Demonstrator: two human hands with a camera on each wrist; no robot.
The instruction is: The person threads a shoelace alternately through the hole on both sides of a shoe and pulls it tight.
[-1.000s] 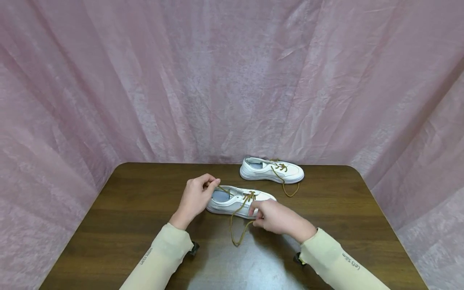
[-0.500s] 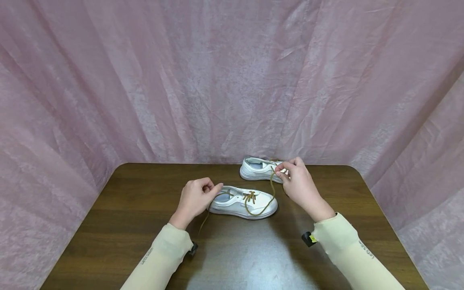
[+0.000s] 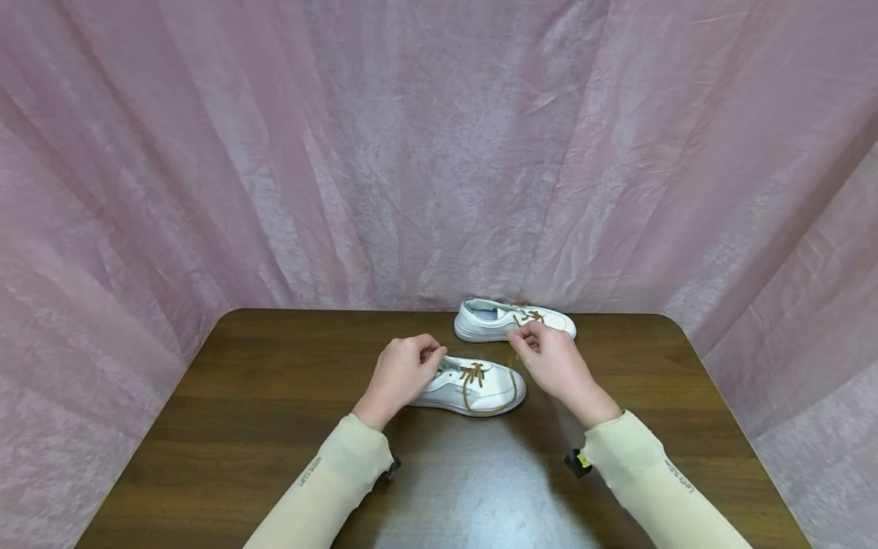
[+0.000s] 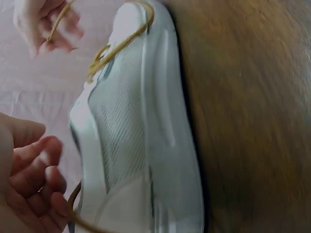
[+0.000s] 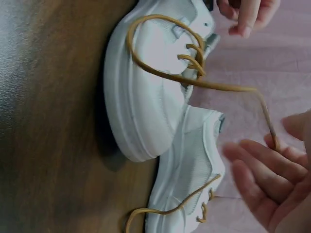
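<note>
A white shoe point(image 3: 449, 395) lies sole down on the table, toe pointing right. My right hand point(image 3: 552, 366) pinches one end of its brown shoelace point(image 5: 214, 86) between thumb and fingers, beyond the toe. From there the lace runs in a loose curve over the toe cap. My left hand point(image 3: 405, 374) hovers over the heel and covers it in the head view. In the left wrist view its thumb and loosely bent fingers stand apart, with nothing between them. The other lace end point(image 4: 74, 199) hangs over the shoe's side near that hand.
Behind, near the far table edge, sits a second white shoe point(image 3: 480, 329), its own brown lace point(image 5: 167, 212) trailing loose. The dark wooden table point(image 3: 274, 427) has rounded far corners. A pink curtain point(image 3: 439, 152) closes off the back and sides.
My right hand took the lace end from the shoe's near side, carried it up toward the far shoe, then lowered slightly. My left hand let go of its lace end and moved right.
</note>
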